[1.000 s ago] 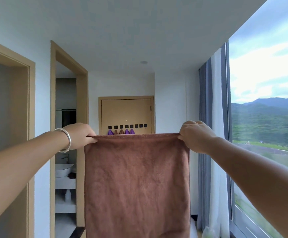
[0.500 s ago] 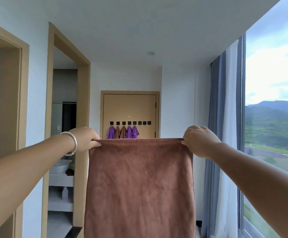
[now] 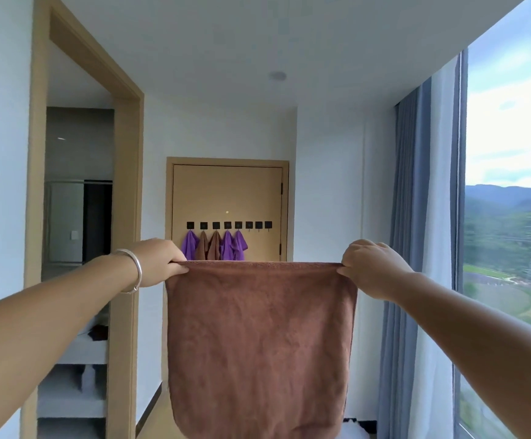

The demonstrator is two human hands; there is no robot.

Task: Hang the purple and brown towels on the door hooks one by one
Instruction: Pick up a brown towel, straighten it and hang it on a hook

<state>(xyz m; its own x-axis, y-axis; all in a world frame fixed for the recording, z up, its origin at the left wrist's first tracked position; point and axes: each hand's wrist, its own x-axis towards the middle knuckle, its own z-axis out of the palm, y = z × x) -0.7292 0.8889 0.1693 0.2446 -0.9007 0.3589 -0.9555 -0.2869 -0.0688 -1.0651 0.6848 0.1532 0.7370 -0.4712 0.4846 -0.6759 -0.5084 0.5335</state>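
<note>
A brown towel hangs flat in front of me, stretched by its top edge. My left hand pinches its top left corner and my right hand pinches its top right corner. Ahead, at the end of the corridor, a tan door carries a row of black square hooks. Purple towels and brown towels hang from the left hooks. The three hooks on the right are bare. My towel hides the door's lower part.
A wood-framed doorway opens on the left into a bathroom with shelves. Grey and white curtains and a tall window line the right side. White walls flank the door.
The door and hooks have grown larger and closer in view. My hands and the stretched brown towel sit lower relative to the hooks, so the hung towels now show above its edge.
</note>
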